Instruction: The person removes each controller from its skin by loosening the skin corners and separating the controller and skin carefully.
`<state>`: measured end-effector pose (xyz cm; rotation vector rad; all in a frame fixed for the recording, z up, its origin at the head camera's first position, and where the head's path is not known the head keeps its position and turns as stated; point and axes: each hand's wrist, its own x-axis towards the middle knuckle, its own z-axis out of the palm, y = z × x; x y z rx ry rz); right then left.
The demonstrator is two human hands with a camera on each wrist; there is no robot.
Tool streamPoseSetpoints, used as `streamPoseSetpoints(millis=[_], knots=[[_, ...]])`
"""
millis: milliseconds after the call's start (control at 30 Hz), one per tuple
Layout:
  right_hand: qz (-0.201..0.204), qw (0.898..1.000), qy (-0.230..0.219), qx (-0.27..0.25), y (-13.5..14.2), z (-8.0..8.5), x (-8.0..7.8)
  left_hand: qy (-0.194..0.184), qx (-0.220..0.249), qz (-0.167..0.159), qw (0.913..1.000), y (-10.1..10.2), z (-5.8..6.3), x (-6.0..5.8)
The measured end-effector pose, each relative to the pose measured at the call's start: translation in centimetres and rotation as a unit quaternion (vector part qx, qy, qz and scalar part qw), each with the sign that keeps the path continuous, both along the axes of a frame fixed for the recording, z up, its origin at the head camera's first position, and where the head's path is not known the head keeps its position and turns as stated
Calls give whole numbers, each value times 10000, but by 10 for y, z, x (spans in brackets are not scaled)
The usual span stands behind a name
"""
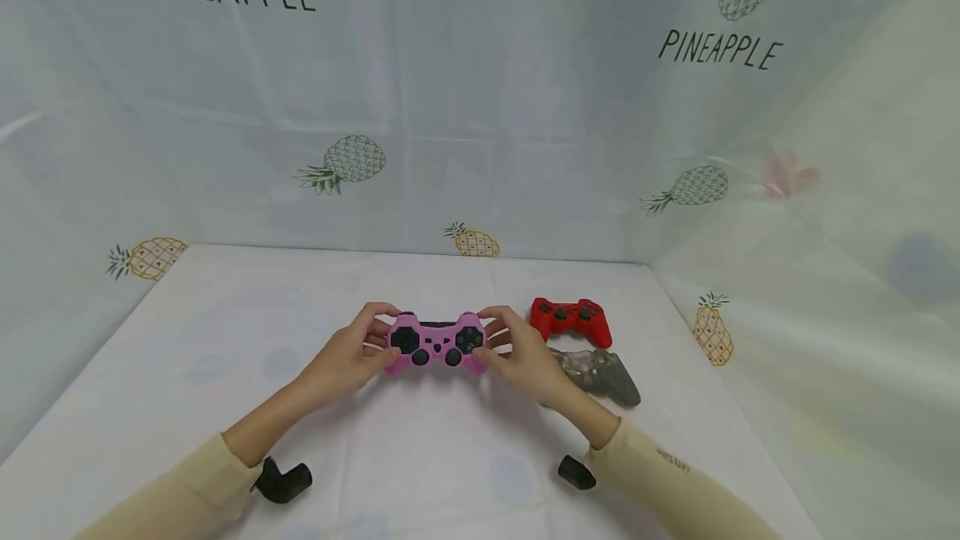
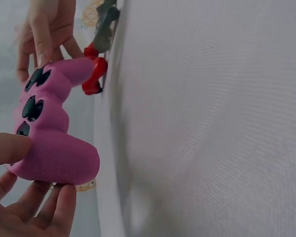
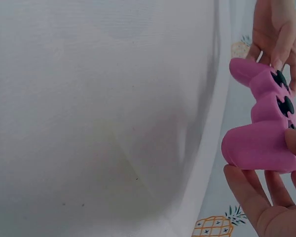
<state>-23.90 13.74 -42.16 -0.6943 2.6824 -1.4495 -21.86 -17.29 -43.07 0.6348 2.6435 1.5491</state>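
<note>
A pink game controller (image 1: 437,340) with black sticks and buttons is held up between both hands, its face toward the head camera. My left hand (image 1: 348,357) grips its left end, thumb on the front and fingers behind. My right hand (image 1: 521,357) grips the right end the same way. In the left wrist view the pink controller (image 2: 54,133) hangs above the white cloth. In the right wrist view the pink controller (image 3: 261,128) shows its rounded grip against the fingers. Just right of my right hand lies a red game controller (image 1: 572,319).
A grey camouflage controller (image 1: 600,373) lies in front of the red one, partly hidden by the right hand. White cloth covers the table (image 1: 420,473). A pineapple-print curtain (image 1: 480,107) hangs behind and at the sides. Black wrist devices (image 1: 283,482) show by both sleeves.
</note>
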Motion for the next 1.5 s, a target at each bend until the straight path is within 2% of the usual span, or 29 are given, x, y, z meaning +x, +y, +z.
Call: streamPoseSetpoints(millis=[167,267,433,767,1000,1233,1500], knots=[[291,9992,269,-110,0,-4,1,266,-98,70,9996,1,-3,1],[496,9980,363,-166,0,-7,1,274,-115,72,9995,1,-5,2],[665,9972,293,-181,1,-11,1,124,-116,9,9999,2,-7,3],[939,9953,242,8,2,-17,2,245,-237,-96,9994,2,-11,2],[1060,9932,340,338,3,-16,3,38,-261,-121,9996,3,-11,2],[1132,9898,488,717,3,-10,6,-238,-317,-295,9988,5,-5,4],[1082,9867,553,1082,3,-8,11,210,-684,-325,9969,8,-1,3]])
